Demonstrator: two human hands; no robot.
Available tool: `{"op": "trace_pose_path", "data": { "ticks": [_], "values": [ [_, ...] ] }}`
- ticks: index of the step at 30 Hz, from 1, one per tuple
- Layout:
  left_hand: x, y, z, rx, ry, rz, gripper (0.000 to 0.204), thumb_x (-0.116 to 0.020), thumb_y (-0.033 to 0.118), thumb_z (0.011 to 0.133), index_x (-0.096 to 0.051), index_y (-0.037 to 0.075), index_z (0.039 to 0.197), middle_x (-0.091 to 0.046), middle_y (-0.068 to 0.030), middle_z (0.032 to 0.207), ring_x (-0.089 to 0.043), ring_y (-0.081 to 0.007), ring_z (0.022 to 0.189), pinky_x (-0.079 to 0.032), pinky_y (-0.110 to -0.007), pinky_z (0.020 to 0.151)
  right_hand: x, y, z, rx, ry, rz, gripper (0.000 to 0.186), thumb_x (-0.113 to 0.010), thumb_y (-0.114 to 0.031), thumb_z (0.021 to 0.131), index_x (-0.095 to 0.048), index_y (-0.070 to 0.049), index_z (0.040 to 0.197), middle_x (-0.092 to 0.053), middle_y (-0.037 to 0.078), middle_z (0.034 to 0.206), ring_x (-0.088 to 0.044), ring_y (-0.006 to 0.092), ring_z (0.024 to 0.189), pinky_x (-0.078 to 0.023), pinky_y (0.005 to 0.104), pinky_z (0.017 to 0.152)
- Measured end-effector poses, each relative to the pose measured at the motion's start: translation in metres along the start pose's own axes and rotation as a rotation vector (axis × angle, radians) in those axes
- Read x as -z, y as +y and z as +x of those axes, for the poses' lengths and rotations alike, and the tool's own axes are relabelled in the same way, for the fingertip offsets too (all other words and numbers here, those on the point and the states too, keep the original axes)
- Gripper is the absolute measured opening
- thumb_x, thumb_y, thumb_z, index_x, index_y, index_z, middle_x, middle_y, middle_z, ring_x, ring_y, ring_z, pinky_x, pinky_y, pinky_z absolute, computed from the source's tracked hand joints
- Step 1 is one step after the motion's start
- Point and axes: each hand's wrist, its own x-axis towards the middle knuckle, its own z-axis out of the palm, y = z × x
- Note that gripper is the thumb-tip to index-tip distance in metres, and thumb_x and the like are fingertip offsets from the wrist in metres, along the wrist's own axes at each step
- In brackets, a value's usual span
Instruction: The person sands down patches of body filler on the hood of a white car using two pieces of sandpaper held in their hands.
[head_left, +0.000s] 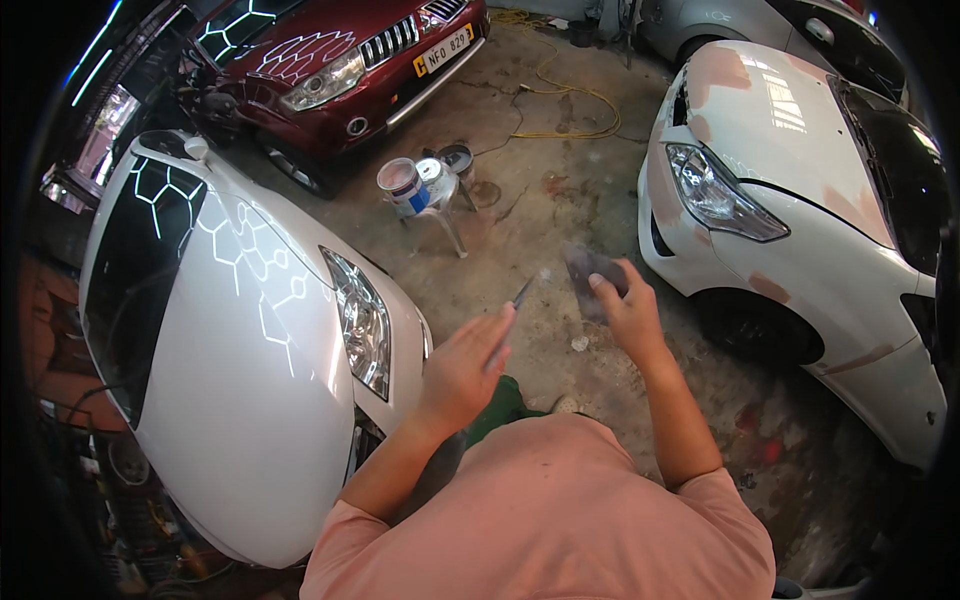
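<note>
My right hand (pixel 632 312) grips a thin, dark grey, flat plate (pixel 583 283), its thumb pressed on the face; the plate looks like a putty spreader and is smeared by motion. In my left hand (pixel 466 362) is a narrow dark flat blade (pixel 522 293), seen nearly edge-on, sticking up past the fingertips. The two tools are held in front of my chest, apart from each other, above the concrete floor (pixel 560 220). Fingers of the left hand are partly hidden behind its back.
A white car (pixel 840 190) with brownish filler patches (pixel 768 288) stands at right. Close on the left is another white car (pixel 270 420). A plastic stool (pixel 440 218) bears several cans (pixel 402 185). Beyond are a red SUV (pixel 330 75) and a yellow cord (pixel 575 133).
</note>
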Motion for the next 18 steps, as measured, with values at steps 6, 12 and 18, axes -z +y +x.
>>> {"op": "trace_pose_path", "data": {
  "ticks": [6, 12, 18],
  "values": [
    [-0.015, 0.009, 0.0, 0.235, -0.018, -0.239, 0.041, -0.059, 0.021, 0.098, -0.056, 0.006, 0.135, -0.065, -0.0164, 0.119, -0.061, -0.0355, 0.111, -0.045, -0.041, 0.098, -0.023, 0.006, 0.03, 0.031, 0.099, 0.586, 0.062, -0.066, -0.028, 0.095, -0.043, 0.008, 0.139, -0.062, 0.018, 0.12, -0.062, 0.0195, 0.102, -0.05, 0.0313, 0.088],
    [-0.025, 0.03, 0.011, 0.023, 0.084, -0.148, 0.022, -0.061, 0.014, 0.095, -0.064, 0.002, 0.113, -0.067, -0.0167, 0.104, -0.063, -0.0367, 0.095, -0.05, -0.042, 0.082, -0.048, 0.028, 0.057, 0.077, 0.272, 0.58, 0.068, -0.063, -0.035, 0.098, -0.038, 0.008, 0.145, -0.052, 0.024, 0.137, -0.053, 0.0245, 0.123, -0.042, 0.0327, 0.104],
    [-0.032, 0.022, 0.019, -0.007, 0.215, -0.046, 0.016, -0.062, 0.015, 0.094, -0.064, 0.001, 0.103, -0.066, -0.015, 0.091, -0.062, -0.0347, 0.082, -0.048, -0.042, 0.07, -0.076, 0.04, 0.02, 0.016, 0.133, 0.493, 0.065, -0.063, -0.033, 0.098, -0.041, 0.008, 0.143, -0.053, 0.024, 0.137, -0.053, 0.0254, 0.125, -0.04, 0.0339, 0.105]
  ]
}}
